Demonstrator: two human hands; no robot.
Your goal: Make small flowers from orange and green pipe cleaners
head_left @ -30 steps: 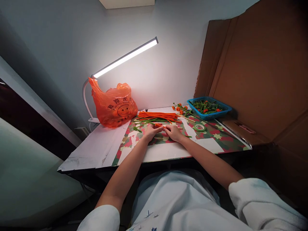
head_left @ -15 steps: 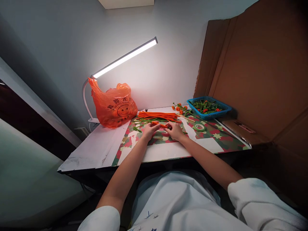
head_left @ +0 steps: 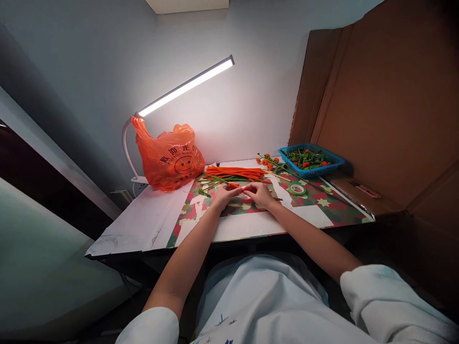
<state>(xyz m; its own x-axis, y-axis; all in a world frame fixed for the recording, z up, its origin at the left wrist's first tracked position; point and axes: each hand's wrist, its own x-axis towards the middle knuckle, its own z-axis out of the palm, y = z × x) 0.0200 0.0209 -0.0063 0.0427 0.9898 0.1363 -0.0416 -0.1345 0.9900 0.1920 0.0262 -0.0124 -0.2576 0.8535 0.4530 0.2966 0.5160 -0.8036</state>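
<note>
My left hand [head_left: 224, 196] and my right hand [head_left: 261, 195] meet over a patterned red-and-green mat [head_left: 322, 203] on the table. Between their fingertips they pinch a short orange pipe cleaner piece [head_left: 239, 187]. Just behind the hands lies a bundle of orange pipe cleaners [head_left: 236, 173], with several green stems [head_left: 211, 182] to its left. How the orange piece is bent is too small to tell.
An orange plastic bag [head_left: 168, 157] stands at the back left under a lit desk lamp [head_left: 186, 87]. A blue basket [head_left: 311, 160] of green and orange pieces sits at the back right, small orange flowers [head_left: 268, 161] beside it, a green tape roll [head_left: 297, 189] nearby. Cardboard [head_left: 376, 105] walls the right side.
The hands drew apart slightly with the orange piece half a second ago, then closed together again over the same spot. Nothing else moved.
</note>
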